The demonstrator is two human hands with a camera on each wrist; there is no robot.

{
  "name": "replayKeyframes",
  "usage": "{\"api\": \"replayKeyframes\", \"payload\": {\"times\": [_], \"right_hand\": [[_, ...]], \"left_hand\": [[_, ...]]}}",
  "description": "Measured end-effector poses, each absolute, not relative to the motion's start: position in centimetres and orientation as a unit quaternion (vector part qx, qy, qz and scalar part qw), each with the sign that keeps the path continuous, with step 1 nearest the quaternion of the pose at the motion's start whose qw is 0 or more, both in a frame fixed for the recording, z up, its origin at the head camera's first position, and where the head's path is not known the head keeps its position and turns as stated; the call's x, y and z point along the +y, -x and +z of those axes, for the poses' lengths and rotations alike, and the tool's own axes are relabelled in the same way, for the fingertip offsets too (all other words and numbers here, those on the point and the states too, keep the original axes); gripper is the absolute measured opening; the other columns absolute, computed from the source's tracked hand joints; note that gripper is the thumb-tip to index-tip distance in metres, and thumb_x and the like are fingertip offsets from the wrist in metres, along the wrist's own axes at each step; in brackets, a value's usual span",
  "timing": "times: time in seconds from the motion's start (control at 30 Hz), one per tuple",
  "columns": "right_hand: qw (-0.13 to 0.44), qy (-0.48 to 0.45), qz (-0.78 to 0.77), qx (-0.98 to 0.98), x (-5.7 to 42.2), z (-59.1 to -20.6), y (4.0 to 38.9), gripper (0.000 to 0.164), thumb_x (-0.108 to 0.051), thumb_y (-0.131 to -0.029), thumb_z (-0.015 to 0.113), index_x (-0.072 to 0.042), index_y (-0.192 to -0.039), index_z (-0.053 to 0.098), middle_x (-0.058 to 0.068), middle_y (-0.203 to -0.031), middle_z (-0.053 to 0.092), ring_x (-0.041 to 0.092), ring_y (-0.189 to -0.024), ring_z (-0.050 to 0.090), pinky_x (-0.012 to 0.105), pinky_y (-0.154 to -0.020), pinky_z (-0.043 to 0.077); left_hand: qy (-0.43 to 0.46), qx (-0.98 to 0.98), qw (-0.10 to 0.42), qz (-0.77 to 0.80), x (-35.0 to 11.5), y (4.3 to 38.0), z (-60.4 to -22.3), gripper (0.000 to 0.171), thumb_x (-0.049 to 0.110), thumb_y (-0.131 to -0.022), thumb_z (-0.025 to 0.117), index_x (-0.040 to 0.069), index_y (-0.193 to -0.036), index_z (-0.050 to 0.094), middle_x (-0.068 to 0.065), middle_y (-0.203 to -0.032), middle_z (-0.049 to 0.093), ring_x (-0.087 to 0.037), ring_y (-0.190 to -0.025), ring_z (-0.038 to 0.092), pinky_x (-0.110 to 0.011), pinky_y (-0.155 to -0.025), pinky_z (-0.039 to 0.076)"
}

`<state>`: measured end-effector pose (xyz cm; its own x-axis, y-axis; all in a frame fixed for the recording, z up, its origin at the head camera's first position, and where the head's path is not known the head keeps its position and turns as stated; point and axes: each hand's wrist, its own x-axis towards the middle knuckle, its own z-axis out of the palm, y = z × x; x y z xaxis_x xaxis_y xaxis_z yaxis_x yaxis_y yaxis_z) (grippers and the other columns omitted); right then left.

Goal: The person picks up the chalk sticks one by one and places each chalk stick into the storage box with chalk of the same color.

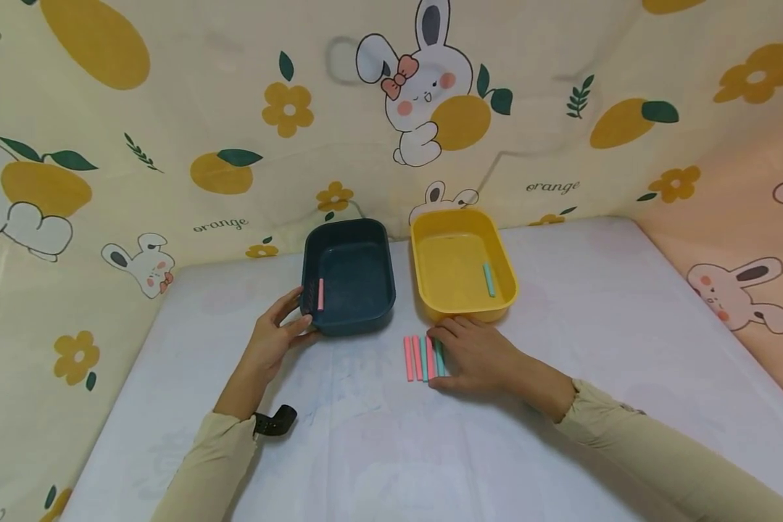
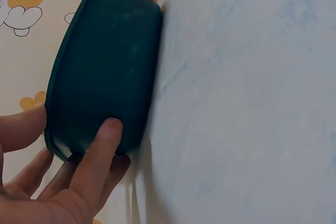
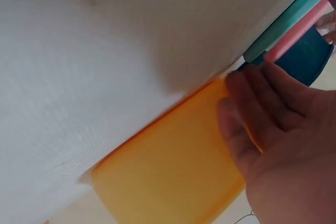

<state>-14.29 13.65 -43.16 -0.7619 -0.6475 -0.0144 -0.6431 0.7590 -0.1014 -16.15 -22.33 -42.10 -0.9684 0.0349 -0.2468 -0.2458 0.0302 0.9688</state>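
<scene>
Beige fabric sleeves, nearest the camera, enter at 4 o'clock and between 7 and 8 o'clock over a white-covered tabletop. Two deep, round-cornered containers, apparently plastic, stand side by side: a glossy yellow one at 3 o'clock and a dark blue-green one between 8 and 9. Both are probably light and fairly stiff, best taken by rim and wall. The left hand, at 8 o'clock, grips the dark container's near-left corner, digits spread about its rim and outer wall. The right hand, between 4 and 5 o'clock, arches over a row of slim, straight pink and mint-green sticks, thumb and fingers towards opposite ends; whether it pinches one cannot be told. These sticks, between 5 and 6 o'clock, are presumably very light, stiff and, if chalk, brittle; a gentle mid-length pinch should suit. At least five show, matte and nearly parallel. One loose pink stick lies at the dark container's 8 o'clock; one loose mint-green stick lies between the yellow container's 3 and 4.
</scene>
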Motion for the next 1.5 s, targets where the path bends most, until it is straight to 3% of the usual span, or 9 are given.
{"api": "replayKeyframes", "payload": {"times": [0.37, 0.6, 0.97, 1.5], "right_hand": [[-0.059, 0.377, -0.095, 0.92, 13.5, -42.6, 14.1, 0.083, -0.068, -0.077, 0.071, -0.015, -0.138, 0.055, -0.001, -0.135, 0.059, 0.017, -0.124, 0.054, 0.039, -0.109, 0.047], [-0.07, 0.385, -0.122, 0.912, 12.6, -41.6, 14.3, 0.084, -0.068, -0.074, 0.074, -0.016, -0.137, 0.056, -0.002, -0.131, 0.06, 0.016, -0.116, 0.058, 0.036, -0.101, 0.052], [-0.031, 0.393, -0.143, 0.908, 11.1, -38.8, 15.5, 0.082, -0.065, -0.08, 0.071, -0.015, -0.142, 0.051, 0.003, -0.137, 0.057, 0.022, -0.123, 0.057, 0.041, -0.104, 0.051], [0.025, 0.362, -0.134, 0.922, 8.8, -36.9, 18.0, 0.083, -0.067, -0.08, 0.07, -0.02, -0.146, 0.048, -0.001, -0.141, 0.054, 0.019, -0.123, 0.055, 0.038, -0.105, 0.051]], "left_hand": [[0.083, 0.703, 0.102, 0.699, -22.1, 16.3, -42.1, 0.068, -0.003, -0.098, 0.056, 0.017, -0.157, 0.03, -0.012, -0.163, 0.027, -0.013, -0.103, 0.061, -0.041, -0.098, 0.055], [0.089, 0.697, 0.104, 0.704, -22.4, 16.2, -42.3, 0.068, -0.001, -0.098, 0.057, 0.02, -0.157, 0.032, -0.01, -0.163, 0.028, -0.023, -0.12, 0.054, -0.04, -0.098, 0.055], [0.1, 0.69, 0.105, 0.709, -22.3, 16.3, -42.1, 0.07, -0.003, -0.096, 0.058, 0.026, -0.155, 0.033, -0.008, -0.162, 0.032, -0.02, -0.117, 0.058, -0.038, -0.094, 0.058], [0.114, 0.695, 0.119, 0.7, -22.4, 16.5, -42.0, 0.07, 0.0, -0.098, 0.056, 0.029, -0.156, 0.031, -0.006, -0.164, 0.029, -0.028, -0.127, 0.054, -0.045, -0.103, 0.051]]}}
